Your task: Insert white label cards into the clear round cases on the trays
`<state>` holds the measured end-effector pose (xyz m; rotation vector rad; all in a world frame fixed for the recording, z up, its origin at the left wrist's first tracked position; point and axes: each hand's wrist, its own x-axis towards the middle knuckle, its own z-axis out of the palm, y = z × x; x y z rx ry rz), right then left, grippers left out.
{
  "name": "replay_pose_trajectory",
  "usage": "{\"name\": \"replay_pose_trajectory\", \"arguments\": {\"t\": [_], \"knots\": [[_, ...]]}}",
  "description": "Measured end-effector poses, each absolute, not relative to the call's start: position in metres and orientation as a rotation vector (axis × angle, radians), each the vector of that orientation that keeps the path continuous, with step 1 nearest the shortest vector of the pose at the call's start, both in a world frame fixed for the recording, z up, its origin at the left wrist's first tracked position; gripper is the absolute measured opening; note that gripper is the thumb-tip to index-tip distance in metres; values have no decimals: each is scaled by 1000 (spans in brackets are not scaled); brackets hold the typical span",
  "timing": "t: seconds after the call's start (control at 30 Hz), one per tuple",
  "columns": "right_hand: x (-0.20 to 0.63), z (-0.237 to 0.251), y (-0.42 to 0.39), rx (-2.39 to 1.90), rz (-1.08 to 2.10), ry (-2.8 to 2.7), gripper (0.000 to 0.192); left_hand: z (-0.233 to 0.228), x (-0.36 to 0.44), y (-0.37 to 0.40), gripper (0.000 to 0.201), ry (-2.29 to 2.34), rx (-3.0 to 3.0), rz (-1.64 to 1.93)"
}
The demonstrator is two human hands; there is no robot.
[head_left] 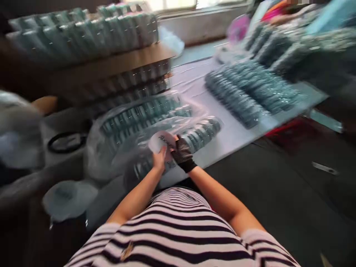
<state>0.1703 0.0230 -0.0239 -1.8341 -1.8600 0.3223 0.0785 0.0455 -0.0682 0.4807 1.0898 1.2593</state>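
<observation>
A round, pale disc with dark lettering (160,141) is between my hands, its face turned up toward me. My left hand (159,158) grips its near edge, thumb on the face. On its right edge, my right hand (181,150), in a dark fingerless mesh glove, is closed with the fingers partly hidden. Just beyond the right hand lies a row of shiny, round, wrapped pieces (201,131) in clear plastic. A large clear plastic bag (97,155) with more such rows spreads to the left. Motion blurs the lettering and what the pieces are.
A white table (191,79) carries more packed rows (241,91) at the right. On the left, cardboard (139,57) separates stacked rows (91,35). A black ring (66,142) and a round stool-like seat (69,198) are nearby. A co-worker's arm (289,16) shows at top right.
</observation>
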Motion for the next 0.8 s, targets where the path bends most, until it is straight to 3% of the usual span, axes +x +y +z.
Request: {"name": "replay_pose_trajectory", "arguments": {"t": [0.17,0.3,0.5,0.8], "knots": [[172,-59,38,-1770,819,-1548,36,-82,50,36,29,1198,387,1438],[202,-52,29,-1810,623,-1205,46,-76,35,52,27,1170,236,1532],[226,-38,-51,-2282,500,-1888,39,-78,6,81,38,1094,156,1618],[177,-54,-76,-2274,697,-2308,36,-91,25,78,43,1074,-57,1503]]}}
